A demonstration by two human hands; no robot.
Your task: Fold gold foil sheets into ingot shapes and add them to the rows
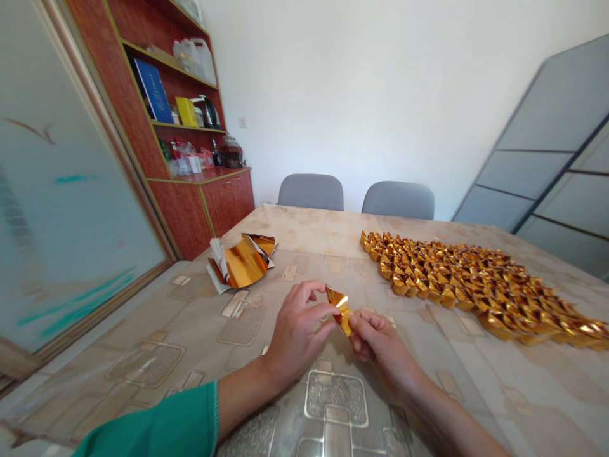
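A partly folded piece of gold foil paper is held up between my two hands, above the near part of the table. My left hand pinches its upper left corner and side between thumb and fingers. Lower down, my right hand grips the other end with thumb and forefinger; its remaining fingers are curled and partly hidden. On the right lie many folded gold paper ingots in close rows. Loose gold foil sheets with white backs, curled and stacked, rest to the left beyond my left hand.
A patterned cover lies over the table. Two grey chairs stand at its far edge, before a white wall. A red-brown cabinet with bottles and a kettle is at the back left, beside a frosted glass door.
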